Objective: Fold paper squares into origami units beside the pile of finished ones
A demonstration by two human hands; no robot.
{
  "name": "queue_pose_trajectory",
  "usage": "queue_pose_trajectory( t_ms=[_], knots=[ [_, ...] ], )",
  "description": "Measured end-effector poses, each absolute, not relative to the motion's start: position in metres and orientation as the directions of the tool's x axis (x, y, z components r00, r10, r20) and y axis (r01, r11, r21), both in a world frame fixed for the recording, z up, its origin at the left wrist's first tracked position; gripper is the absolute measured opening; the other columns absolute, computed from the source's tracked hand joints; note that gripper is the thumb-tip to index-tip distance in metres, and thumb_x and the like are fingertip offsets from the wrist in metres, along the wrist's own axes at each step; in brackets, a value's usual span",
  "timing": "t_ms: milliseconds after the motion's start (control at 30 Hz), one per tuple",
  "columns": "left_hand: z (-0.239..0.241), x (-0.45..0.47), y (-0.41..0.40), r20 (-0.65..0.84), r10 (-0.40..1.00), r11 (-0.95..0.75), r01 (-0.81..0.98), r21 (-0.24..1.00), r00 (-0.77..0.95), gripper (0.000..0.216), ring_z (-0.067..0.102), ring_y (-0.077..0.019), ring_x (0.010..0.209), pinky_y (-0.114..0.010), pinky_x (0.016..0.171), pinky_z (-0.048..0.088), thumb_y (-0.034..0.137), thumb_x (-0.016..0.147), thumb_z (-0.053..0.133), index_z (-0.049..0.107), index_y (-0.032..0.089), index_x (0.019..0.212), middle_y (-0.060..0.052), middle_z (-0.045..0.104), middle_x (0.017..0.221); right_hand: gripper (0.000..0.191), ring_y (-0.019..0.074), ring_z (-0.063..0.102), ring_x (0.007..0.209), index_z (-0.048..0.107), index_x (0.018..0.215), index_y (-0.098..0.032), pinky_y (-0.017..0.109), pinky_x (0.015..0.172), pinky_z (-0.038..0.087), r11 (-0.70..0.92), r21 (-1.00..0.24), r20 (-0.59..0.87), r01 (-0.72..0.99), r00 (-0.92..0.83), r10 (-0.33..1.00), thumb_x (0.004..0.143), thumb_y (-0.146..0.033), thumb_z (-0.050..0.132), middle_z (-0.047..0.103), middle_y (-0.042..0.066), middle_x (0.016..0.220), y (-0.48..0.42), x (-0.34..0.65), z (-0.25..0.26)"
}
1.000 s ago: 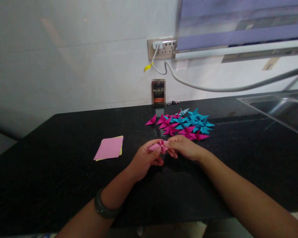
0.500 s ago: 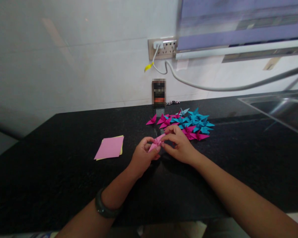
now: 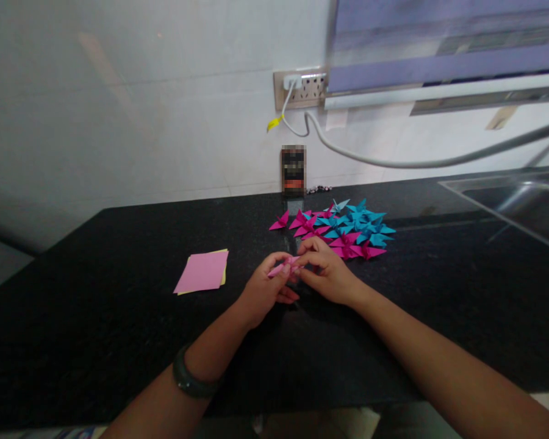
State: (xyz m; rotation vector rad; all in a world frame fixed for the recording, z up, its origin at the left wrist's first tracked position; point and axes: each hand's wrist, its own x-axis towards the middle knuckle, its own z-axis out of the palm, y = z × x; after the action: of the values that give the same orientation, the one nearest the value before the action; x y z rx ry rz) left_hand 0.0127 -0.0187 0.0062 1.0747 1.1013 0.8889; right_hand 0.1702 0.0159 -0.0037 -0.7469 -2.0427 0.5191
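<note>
Between my two hands is a light pink origami crane point(image 3: 281, 267), held just above the dark counter and partly hidden by my fingers. My left hand point(image 3: 266, 286) pinches its left side between thumb and forefinger, with the lower fingers curled beneath. From the right, my right hand point(image 3: 324, 268) grips the other side with thumb and fingertips. Just beyond my right hand lie several finished magenta cranes point(image 3: 346, 244) and blue cranes point(image 3: 361, 221). Left of my left hand rests a small stack of square paper point(image 3: 202, 272), pink on top with yellow showing under it.
A phone-like object point(image 3: 294, 171), blurred out, leans upright against the wall beside a beaded string point(image 3: 319, 189). Above it a socket point(image 3: 299, 88) holds a plug with a white cable point(image 3: 375, 160). A sink point(image 3: 507, 207) is set into the counter point(image 3: 119, 341) at right.
The pink crane has turned flatter between my fingers. My right hand has dropped slightly and closed in, and my left hand's lower fingers have shifted a little.
</note>
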Motion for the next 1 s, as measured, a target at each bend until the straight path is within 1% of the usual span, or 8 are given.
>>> queue_pose_trajectory(
  t_ms=[233,333,433,567,633,733,867,1000],
  knots=[
    [0.001,0.01,-0.017,-0.258,0.925,0.298,-0.113,0.948,0.278,0.033,0.057,-0.009,0.048,-0.021,0.047,0.046,0.045,0.072,0.056,0.042,0.023,0.093,0.004,0.053,0.065,0.016,0.0166,0.047,0.088,0.062,0.085,-0.02,0.031,0.072,0.043,0.797,-0.463,0.665,0.386,-0.443,0.601,0.073,-0.013,0.055,0.049,0.006,0.09,0.018,0.173,-0.006],
    [0.002,0.011,-0.017,-0.267,0.918,0.324,-0.165,0.932,0.293,0.03,0.055,-0.0084,0.045,-0.02,0.046,0.045,0.044,0.073,0.055,0.044,0.022,0.088,0.005,0.052,0.06,0.009,0.0165,0.048,0.083,0.064,0.076,-0.02,0.031,0.068,0.042,0.819,-0.361,0.712,0.447,-0.434,0.551,0.074,-0.016,0.056,0.052,0.006,0.087,0.021,0.175,-0.008],
    [0.003,0.012,-0.018,-0.282,0.904,0.355,-0.198,0.914,0.32,0.028,0.053,-0.0082,0.044,-0.02,0.045,0.045,0.044,0.073,0.056,0.044,0.019,0.082,0.004,0.053,0.059,0.014,0.015,0.048,0.073,0.063,0.067,-0.02,0.03,0.065,0.041,0.84,-0.286,0.74,0.461,-0.451,0.499,0.077,-0.018,0.053,0.055,0.004,0.076,0.022,0.176,-0.007],
    [0.003,0.012,-0.018,-0.272,0.895,0.365,-0.232,0.902,0.352,0.027,0.053,-0.0077,0.044,-0.02,0.045,0.044,0.043,0.073,0.056,0.045,0.018,0.077,0.003,0.054,0.061,0.021,0.0142,0.049,0.068,0.061,0.063,-0.019,0.029,0.063,0.041,0.86,-0.261,0.73,0.439,-0.493,0.473,0.08,-0.016,0.049,0.057,0.004,0.067,0.021,0.173,-0.004],
    [0.003,0.012,-0.018,-0.249,0.906,0.342,-0.245,0.907,0.343,0.026,0.054,-0.0075,0.046,-0.02,0.047,0.044,0.041,0.074,0.056,0.045,0.018,0.078,0.004,0.053,0.062,0.019,0.0142,0.051,0.068,0.062,0.067,-0.019,0.028,0.062,0.042,0.854,-0.303,0.729,0.423,-0.474,0.493,0.08,-0.017,0.049,0.058,0.004,0.068,0.019,0.171,-0.003],
    [0.001,0.012,-0.016,-0.217,0.935,0.288,-0.242,0.927,0.28,0.025,0.054,-0.0073,0.048,-0.019,0.048,0.044,0.039,0.073,0.057,0.045,0.018,0.079,0.004,0.053,0.062,0.011,0.0137,0.054,0.069,0.063,0.076,-0.018,0.027,0.061,0.043,0.814,-0.45,0.687,0.367,-0.44,0.578,0.078,-0.022,0.054,0.061,0.005,0.072,0.017,0.169,-0.002],
    [-0.001,0.014,-0.015,-0.186,0.965,0.222,-0.2,0.954,0.187,0.028,0.054,-0.0078,0.048,-0.02,0.049,0.045,0.038,0.07,0.06,0.045,0.019,0.083,0.005,0.053,0.061,0.011,0.0114,0.053,0.058,0.063,0.076,-0.019,0.024,0.052,0.04,0.649,-0.677,0.548,0.347,-0.35,0.759,0.075,-0.028,0.059,0.061,0.003,0.067,0.014,0.166,-0.005],
    [-0.002,0.016,-0.015,-0.162,0.977,0.182,-0.151,0.972,0.136,0.03,0.055,-0.0085,0.05,-0.021,0.049,0.045,0.038,0.069,0.061,0.046,0.018,0.084,0.004,0.053,0.062,0.011,0.0107,0.051,0.055,0.064,0.078,-0.018,0.023,0.05,0.039,0.529,-0.777,0.45,0.34,-0.288,0.846,0.074,-0.028,0.059,0.061,0.002,0.066,0.014,0.164,-0.008]
  ],
)
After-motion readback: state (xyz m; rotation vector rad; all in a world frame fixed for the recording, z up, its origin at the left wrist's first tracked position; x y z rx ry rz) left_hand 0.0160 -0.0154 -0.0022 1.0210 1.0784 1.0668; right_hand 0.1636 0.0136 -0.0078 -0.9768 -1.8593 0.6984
